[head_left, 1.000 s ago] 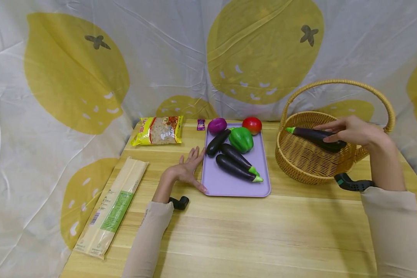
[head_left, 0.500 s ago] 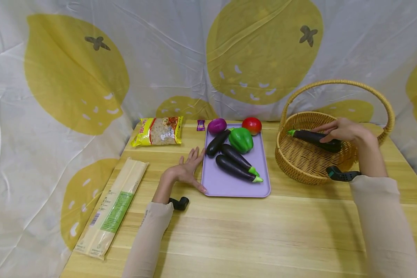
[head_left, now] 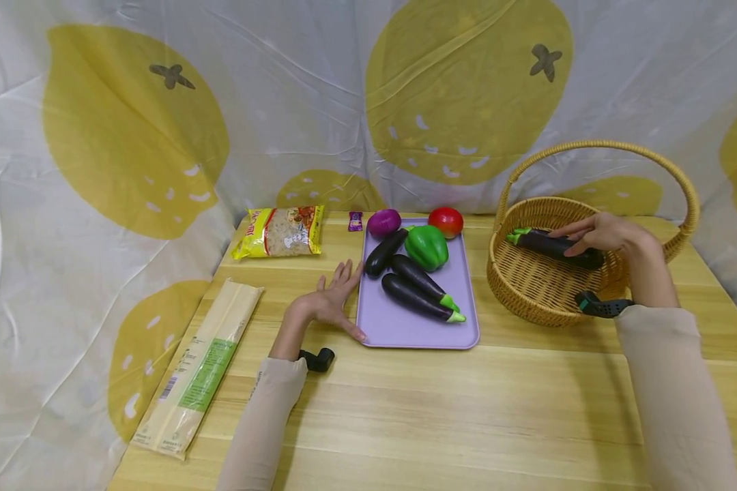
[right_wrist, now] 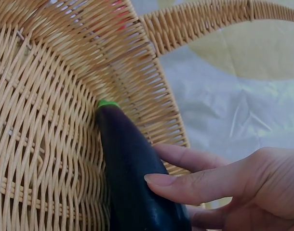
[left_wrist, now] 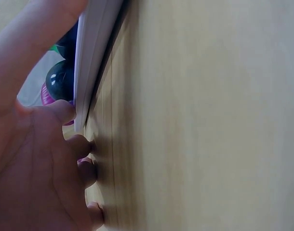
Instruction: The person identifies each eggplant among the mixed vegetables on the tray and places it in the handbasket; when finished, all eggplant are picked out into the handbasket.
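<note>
My right hand (head_left: 611, 233) holds a dark purple eggplant (head_left: 543, 245) low inside the wicker basket (head_left: 528, 300). In the right wrist view, thumb and fingers lie on either side of that eggplant (right_wrist: 132, 168), its green tip against the woven wall. My left hand (head_left: 328, 303) rests with spread fingers at the left edge of the lilac tray (head_left: 399, 334); thumb and a fingertip touch the rim. On the tray lie three eggplants (head_left: 414, 296), a green bell pepper (head_left: 426, 247), a purple onion-like vegetable (head_left: 383, 222) and a red round fruit or vegetable (head_left: 445, 221).
A yellow food packet (head_left: 279, 232) and a small purple wrapped packet (head_left: 355, 221) lie at the back left. The long pale package (head_left: 199, 368) lies along the table's left side. The basket's tall handle (head_left: 602, 144) arches over its opening. A lemon-print curtain (head_left: 295, 102) hangs behind.
My right hand has moved slightly left and lowered the eggplant deeper into the basket; over the last half second it barely shifts. The left hand and tray have stayed put.
</note>
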`<state>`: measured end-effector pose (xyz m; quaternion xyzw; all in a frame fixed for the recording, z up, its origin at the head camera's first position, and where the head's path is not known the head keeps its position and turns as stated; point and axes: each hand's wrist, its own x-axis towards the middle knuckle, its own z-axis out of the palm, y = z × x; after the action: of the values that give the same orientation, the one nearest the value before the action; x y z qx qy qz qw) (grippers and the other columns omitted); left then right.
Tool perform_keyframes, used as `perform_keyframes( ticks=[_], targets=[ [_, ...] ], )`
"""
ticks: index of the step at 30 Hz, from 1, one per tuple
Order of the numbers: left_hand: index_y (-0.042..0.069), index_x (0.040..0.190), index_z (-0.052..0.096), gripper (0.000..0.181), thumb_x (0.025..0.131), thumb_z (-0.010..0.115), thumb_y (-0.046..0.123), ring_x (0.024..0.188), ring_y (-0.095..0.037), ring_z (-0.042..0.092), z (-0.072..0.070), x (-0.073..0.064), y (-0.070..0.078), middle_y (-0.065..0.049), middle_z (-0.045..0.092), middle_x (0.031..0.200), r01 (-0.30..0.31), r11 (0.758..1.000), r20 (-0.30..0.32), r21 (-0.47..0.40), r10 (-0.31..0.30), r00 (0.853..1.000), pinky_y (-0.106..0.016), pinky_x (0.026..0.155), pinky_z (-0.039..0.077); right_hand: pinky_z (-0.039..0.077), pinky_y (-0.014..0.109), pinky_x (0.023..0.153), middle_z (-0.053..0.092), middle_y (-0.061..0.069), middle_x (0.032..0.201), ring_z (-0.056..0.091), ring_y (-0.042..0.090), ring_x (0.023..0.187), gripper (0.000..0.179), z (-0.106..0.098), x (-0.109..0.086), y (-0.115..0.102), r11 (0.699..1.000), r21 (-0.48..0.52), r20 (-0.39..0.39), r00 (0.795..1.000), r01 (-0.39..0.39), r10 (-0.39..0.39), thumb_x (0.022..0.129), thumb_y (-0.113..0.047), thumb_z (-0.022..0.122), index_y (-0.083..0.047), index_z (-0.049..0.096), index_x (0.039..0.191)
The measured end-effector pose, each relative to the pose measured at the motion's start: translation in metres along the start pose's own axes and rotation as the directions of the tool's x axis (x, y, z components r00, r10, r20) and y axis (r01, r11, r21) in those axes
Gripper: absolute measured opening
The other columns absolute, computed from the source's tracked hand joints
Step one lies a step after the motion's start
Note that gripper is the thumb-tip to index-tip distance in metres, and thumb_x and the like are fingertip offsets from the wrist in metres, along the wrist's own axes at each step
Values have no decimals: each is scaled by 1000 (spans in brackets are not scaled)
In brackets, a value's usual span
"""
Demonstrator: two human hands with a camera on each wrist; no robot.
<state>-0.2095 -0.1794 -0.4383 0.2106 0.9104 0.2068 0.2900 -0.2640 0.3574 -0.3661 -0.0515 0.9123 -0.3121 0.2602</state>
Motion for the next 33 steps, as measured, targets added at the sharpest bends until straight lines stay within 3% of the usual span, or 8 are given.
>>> perform_keyframes(
  ticks=[8,17,24,33],
  targets=[
    [17,165,-18,150,70,94,49,159,-33,-25,0,0,-1,-17,-26,171,1,1000,-4,4,-1,1000,-64,127,-14,34,76,111,50,40,144,46,60,134,46,1,1,0,997,-69,-50,998,24,-27,95,-11,74,-5,65,139],
    [17,165,-17,150,70,94,49,159,-33,-24,0,-1,1,-17,-25,171,2,1000,-8,1,-2,1000,-64,127,-14,41,71,109,61,35,136,53,56,129,52,3,3,0,997,-81,-80,997,13,-20,86,-16,85,-5,68,134],
    [17,165,-17,150,70,94,49,159,-33,-24,0,-3,2,-17,-25,171,-1,1000,-5,-2,1,1000,-64,127,-14,55,56,99,66,35,128,57,54,124,49,3,5,-1,994,-104,-102,994,25,-36,81,-9,87,-1,72,127],
    [17,165,-17,149,70,94,50,159,-33,-24,0,-2,1,-17,-25,171,-3,1000,-5,1,3,1000,-64,127,-14,51,63,103,65,36,129,58,54,126,48,4,4,1,994,-105,-100,993,44,-54,83,-10,86,0,71,128]
  ],
)
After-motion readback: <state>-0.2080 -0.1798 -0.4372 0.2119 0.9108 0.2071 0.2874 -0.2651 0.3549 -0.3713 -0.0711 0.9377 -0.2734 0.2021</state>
